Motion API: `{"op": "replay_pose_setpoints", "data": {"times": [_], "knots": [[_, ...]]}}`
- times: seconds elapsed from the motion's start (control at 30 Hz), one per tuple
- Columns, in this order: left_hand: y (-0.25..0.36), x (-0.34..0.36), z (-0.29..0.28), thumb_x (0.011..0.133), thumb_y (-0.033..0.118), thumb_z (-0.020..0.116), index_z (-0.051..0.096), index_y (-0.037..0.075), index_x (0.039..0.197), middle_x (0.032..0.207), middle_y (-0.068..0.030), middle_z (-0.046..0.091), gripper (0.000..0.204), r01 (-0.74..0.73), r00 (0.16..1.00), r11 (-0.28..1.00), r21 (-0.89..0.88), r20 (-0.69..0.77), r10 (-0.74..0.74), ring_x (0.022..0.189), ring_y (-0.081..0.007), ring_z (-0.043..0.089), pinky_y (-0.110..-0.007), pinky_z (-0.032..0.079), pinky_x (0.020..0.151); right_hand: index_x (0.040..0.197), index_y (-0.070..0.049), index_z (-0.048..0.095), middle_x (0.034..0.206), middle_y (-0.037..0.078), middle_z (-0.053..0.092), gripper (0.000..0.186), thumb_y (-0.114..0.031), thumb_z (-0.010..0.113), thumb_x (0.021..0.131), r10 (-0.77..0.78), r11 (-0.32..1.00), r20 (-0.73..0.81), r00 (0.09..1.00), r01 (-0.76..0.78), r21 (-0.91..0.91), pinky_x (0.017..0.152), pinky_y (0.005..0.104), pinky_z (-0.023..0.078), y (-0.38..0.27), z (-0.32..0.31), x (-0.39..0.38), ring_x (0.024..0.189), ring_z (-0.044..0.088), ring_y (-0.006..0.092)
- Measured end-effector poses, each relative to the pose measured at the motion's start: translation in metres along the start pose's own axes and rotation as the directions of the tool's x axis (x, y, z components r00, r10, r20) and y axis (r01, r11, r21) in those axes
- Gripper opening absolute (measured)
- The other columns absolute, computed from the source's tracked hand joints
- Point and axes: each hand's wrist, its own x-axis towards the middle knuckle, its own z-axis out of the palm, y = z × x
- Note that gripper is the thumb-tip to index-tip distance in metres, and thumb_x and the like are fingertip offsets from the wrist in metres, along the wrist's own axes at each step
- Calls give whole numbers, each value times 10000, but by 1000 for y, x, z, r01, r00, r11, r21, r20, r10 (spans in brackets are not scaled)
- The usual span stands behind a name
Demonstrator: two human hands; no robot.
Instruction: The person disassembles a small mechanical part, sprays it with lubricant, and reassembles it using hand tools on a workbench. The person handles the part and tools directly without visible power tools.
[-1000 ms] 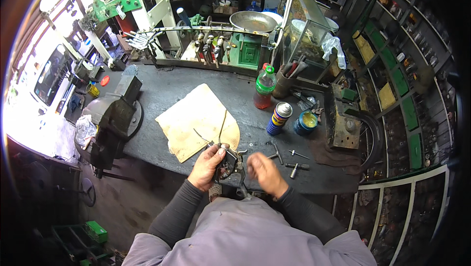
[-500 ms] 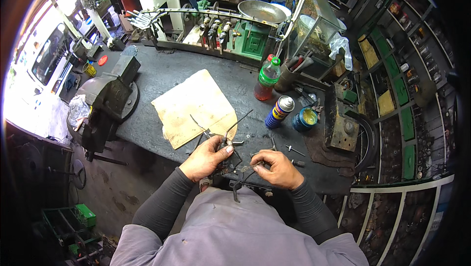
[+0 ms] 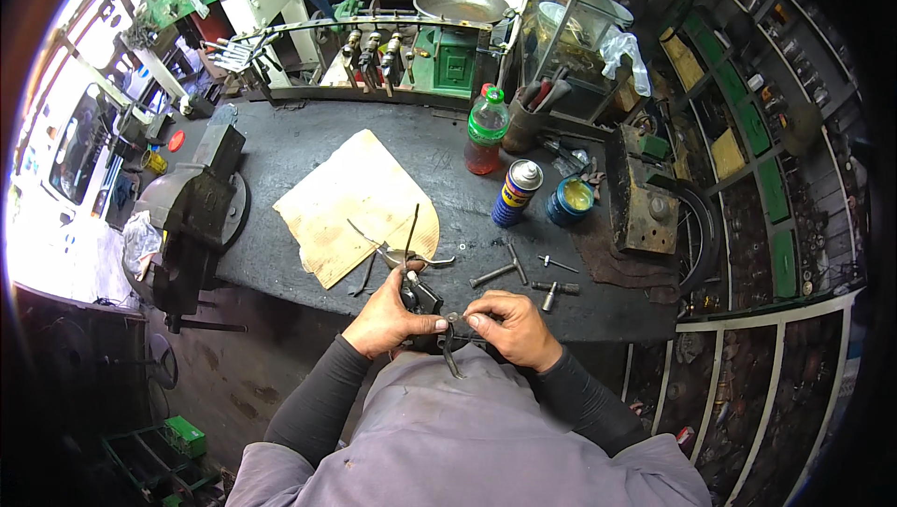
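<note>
Black lever assembly (image 3: 427, 296) sits between the forefinger and thumb of the left hand (image 3: 385, 316), just off the near edge of the pale yellow cloth (image 3: 350, 203), on the side toward the person. The left fingers curl behind its blocky body, and the thumb lies along its lower side with its tip pointing right, so the part is gripped. A thin black rod (image 3: 415, 222) stands up past the left forefinger and crosses the near right portion of the cloth. At the other end, a dark lever (image 3: 450, 357) hangs away from the cloth toward the grey shirt (image 3: 467, 432), below and between the two hands.

The right hand (image 3: 516, 328), nearer than the cloth and off to its right, has thumb and forefinger pressed together beside the top of that lever, its other fingers folded in. Whether a small piece is pinched there, I cannot tell.

A silvery curved lever (image 3: 432, 261) shows beyond the left fingertips at the cloth's near edge. To the right of the cloth stand the blue spray can (image 3: 514, 199) and an open blue tin (image 3: 569, 201); T-shaped tools (image 3: 549, 295) lie to its near right.
</note>
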Motion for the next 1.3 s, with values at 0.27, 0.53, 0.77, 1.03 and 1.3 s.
{"op": "replay_pose_setpoints", "data": {"times": [0.27,0.53,0.77,1.03,1.3], "knots": [[1,7,8,710,363,1034,448,-54,1565,1346,-253,675,1117,20,1000,984,175,-20,-17,1267,-321,665,-398,521,1113,1083,-4,782,907,140,726,121,-30,745,970,-279,917,153,948,311,-251,723,372,567,-45,-10,5,788,713,270],[-28,9,-7,873,-35,872,379,-12,1607,1244,-149,672,885,20,987,832,-555,-121,-104,1096,-193,714,-337,624,948,1121,-30,732,909,44,693,108,-125,690,1090,197,791,-210,958,-29,612,615,294,479,-14,-60,-19,665,565,102],[-74,18,-27,922,-54,781,335,52,1653,1175,-124,676,863,-4,937,780,-625,-275,-216,918,-215,731,-344,621,803,1155,5,704,979,51,719,202,-191,660,1136,417,810,-216,883,-253,529,936,389,596,45,-47,-71,980,752,211],[-111,38,-54,966,20,757,523,74,1475,1098,-83,708,563,20,937,781,-624,-261,-232,905,-226,733,-398,622,791,1097,-5,696,830,9,643,243,-232,629,1150,645,738,-328,690,-452,500,691,283,550,64,17,-149,712,614,102],[-105,13,-60,997,60,743,568,107,1363,1061,-38,691,409,-8,969,786,-618,-199,-147,884,-169,683,-344,569,755,1093,-7,711,936,52,735,213,-185,606,1145,733,678,-551,398,-494,544,749,294,542,86,35,-244,838,683,127]]}}
